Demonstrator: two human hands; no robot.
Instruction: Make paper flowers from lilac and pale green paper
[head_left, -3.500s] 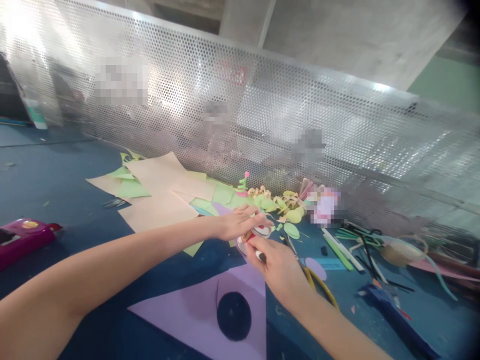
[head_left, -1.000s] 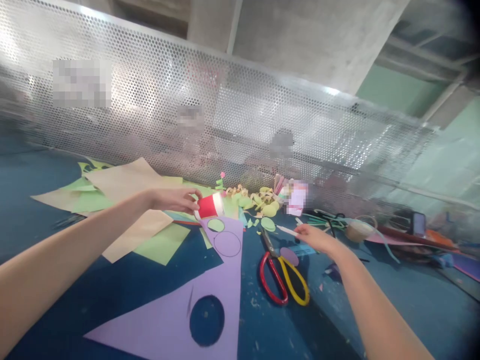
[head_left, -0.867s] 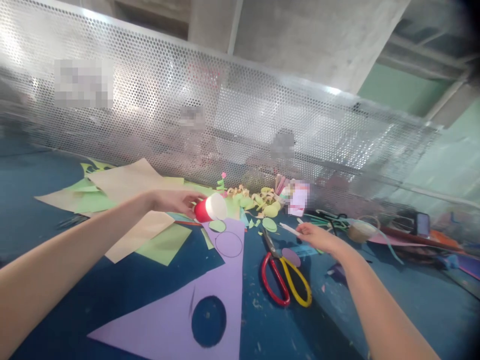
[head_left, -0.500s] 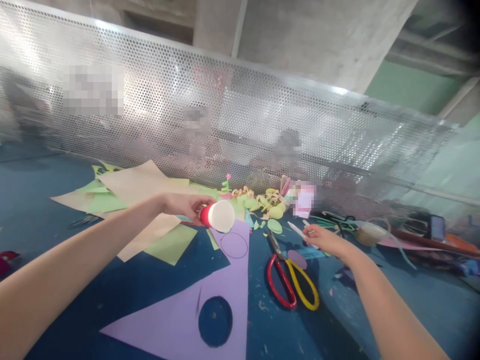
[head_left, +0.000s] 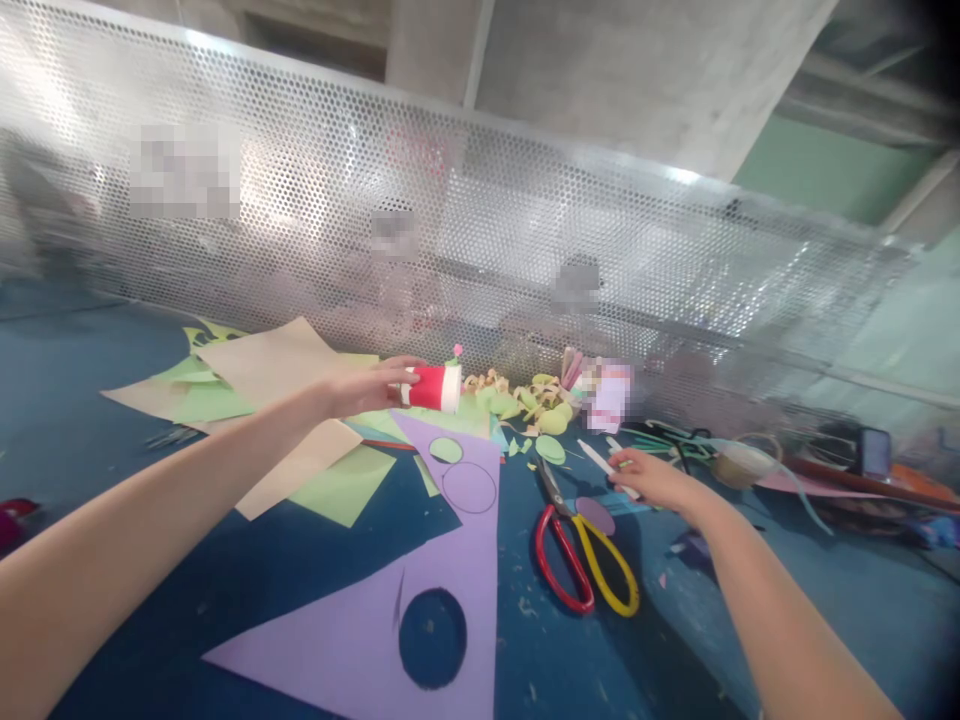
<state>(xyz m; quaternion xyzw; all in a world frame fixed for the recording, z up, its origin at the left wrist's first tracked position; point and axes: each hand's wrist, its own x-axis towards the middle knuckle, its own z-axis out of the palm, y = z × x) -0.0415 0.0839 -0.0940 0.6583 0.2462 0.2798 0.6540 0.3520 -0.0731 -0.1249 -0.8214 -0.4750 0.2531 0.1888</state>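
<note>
My left hand (head_left: 375,385) grips a red and white paper cup (head_left: 431,388), tipped on its side above the far end of a purple paper sheet (head_left: 360,635). The sheet has a large round hole near me, a drawn circle farther up, and a small green oval area beyond that. In my right hand (head_left: 652,477), fingers are closed on a slim white pen (head_left: 596,457) pointing up and left. Scissors (head_left: 555,510) with one red and one yellow handle lie between the hands. Beside their blades is a purple paper disc (head_left: 595,516).
Beige paper sheets (head_left: 270,355) and a green sheet (head_left: 345,485) lie at left. Several green paper cutouts (head_left: 551,450) are piled at centre back. A perforated metal panel (head_left: 495,250) stands behind the table. Cords, a tape roll (head_left: 742,465) and a phone (head_left: 875,455) lie at right.
My left hand has lifted the cup slightly away and turned it, so its red side shows instead of its white round end. The small oval on the purple sheet is uncovered.
</note>
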